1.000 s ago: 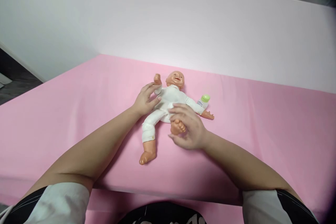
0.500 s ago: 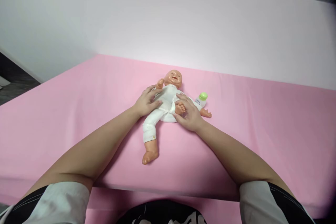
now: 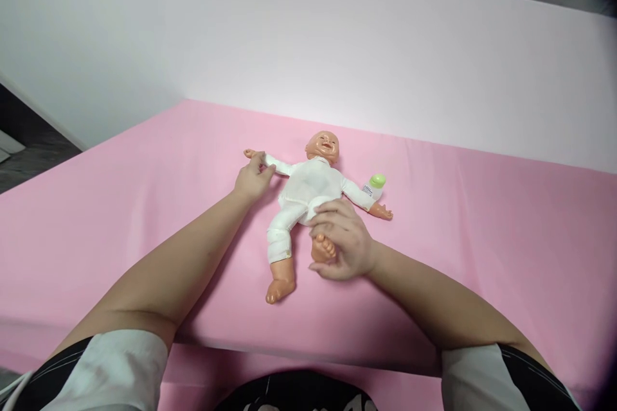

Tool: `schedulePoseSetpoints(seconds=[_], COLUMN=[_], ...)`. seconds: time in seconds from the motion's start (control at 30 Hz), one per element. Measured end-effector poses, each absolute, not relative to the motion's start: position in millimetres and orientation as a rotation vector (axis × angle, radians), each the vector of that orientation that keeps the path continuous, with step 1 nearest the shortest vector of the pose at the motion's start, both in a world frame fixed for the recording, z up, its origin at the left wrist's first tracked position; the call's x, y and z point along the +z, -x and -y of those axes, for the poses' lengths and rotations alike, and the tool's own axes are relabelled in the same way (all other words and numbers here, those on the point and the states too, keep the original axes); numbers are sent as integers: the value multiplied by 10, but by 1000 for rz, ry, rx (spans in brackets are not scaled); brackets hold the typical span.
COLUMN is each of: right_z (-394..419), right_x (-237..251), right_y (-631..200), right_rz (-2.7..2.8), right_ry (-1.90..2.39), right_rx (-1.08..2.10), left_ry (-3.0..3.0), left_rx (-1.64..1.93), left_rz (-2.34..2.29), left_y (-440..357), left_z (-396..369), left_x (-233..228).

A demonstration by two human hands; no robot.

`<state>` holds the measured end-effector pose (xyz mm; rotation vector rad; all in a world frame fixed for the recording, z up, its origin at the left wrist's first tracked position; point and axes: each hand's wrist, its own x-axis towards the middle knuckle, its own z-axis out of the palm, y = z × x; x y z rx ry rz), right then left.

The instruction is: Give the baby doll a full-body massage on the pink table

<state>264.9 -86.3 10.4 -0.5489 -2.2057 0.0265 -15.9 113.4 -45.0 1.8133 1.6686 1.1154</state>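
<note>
A: We log the baby doll (image 3: 308, 189) first. It lies face up near the centre of the frame on the pink mattress (image 3: 144, 205), head toward the top, in a white suit.

B: Arms?

A: Both are now spread out to the sides. Half a second ago the arm at centre left was folded up by the doll's head; now it is drawn straight out toward the upper left. Our left hand (image 3: 251, 178) is closed narrowly on that arm near the wrist, with the doll's small hand poking out past our fingers.

B: And the leg?

A: Our right hand (image 3: 343, 243) is wrapped around the doll's leg at the ankle, and the bare foot (image 3: 322, 248) shows between our fingers. Half a second ago that foot was pushed up against the doll's belly; now it sits lower in the frame, so the leg is partly extended. The other leg lies free, pointing toward the bottom centre.

B: What do we read from it?

A: Judging by the change, we are in a stretch phase of moving the limbs, not a fold.

B: Anything else?

A: A small bottle with a green cap (image 3: 375, 184) lies just beside the doll's other arm, right of centre. The white wall (image 3: 337, 45) fills the upper frame.
</note>
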Motion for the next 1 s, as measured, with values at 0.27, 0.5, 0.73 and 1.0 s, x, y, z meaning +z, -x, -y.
schedulePoseSetpoints(seconds=[0.27,0.5,0.73,1.0], right_z=[1048,1071,673,205], right_x=[40,221,199,28], right_y=[-2435,-2435,-2697,-2990], right_rz=[2740,2876,2003,1608], right_ry=[385,555,1145,1801], right_rx=[142,333,772,851], left_ry=[-2014,-2181,-2271,-1842], left_rx=[899,739,1060,1001], left_rz=[-1807,-1876,-1554,-1333], left_y=[92,36,-124,-593], left_z=[-980,-897,-729,-731], left_x=[-255,-173,-108,142])
